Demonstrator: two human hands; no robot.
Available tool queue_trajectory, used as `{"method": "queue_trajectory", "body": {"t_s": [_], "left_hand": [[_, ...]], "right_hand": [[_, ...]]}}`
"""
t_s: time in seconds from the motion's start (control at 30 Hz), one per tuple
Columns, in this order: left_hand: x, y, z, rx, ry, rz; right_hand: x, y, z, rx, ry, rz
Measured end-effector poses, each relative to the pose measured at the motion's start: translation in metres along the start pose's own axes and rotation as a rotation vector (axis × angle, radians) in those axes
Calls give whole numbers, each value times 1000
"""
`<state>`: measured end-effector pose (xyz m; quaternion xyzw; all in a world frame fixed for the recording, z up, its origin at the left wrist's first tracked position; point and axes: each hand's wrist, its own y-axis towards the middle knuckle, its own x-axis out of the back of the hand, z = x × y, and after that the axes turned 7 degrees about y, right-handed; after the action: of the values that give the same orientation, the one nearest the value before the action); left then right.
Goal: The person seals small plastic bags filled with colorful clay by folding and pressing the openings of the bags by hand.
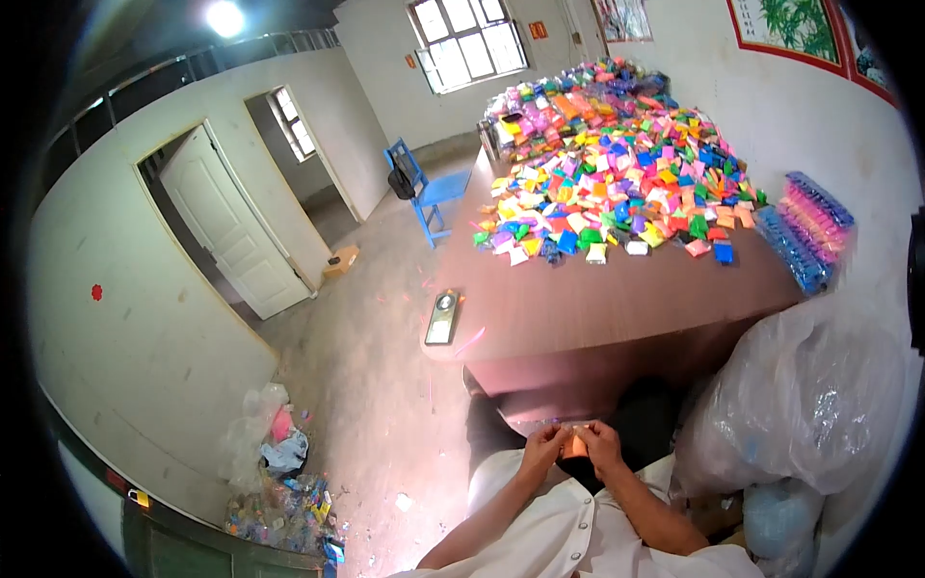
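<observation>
Low over my lap, my left hand (546, 449) and my right hand (603, 447) are close together, fingers closed. Between them is a small orange packet (575, 447), pinched from both sides; its lower part shows below the fingertips. The exact grip of the fingertips is too small to make out. Ahead, a big heap of small colourful packets (617, 193) covers the far part of the brown table (578, 303). The table's near edge lies just beyond my knees.
A phone-like device (442, 318) lies at the table's left corner. Bundled blue and pink packs (807, 231) sit at the right edge. A large clear plastic bag (790, 405) bulges beside me on the right. Plastic litter (284, 511) and a blue chair (438, 190) are on the left.
</observation>
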<state>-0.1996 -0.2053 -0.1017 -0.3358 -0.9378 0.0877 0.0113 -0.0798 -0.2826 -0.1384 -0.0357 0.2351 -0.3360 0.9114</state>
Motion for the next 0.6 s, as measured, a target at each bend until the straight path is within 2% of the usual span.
{"method": "queue_trajectory", "body": {"t_s": [0.13, 0.2, 0.27, 0.37, 0.6], "left_hand": [[4, 2, 4, -34, 0, -10], [0, -5, -10, -82, 24, -21], [0, -3, -8, -98, 38, -50], [-1, -9, -21, 70, 99, 3], [2, -3, -1, -106, 53, 8]], "right_hand": [[0, 1, -3, 3, -24, 16], [2, 8, -12, 91, -7, -6], [4, 7, -5, -1, -70, -39], [-6, -10, 12, 42, -43, -67], [-3, -3, 7, 20, -114, -33]]}}
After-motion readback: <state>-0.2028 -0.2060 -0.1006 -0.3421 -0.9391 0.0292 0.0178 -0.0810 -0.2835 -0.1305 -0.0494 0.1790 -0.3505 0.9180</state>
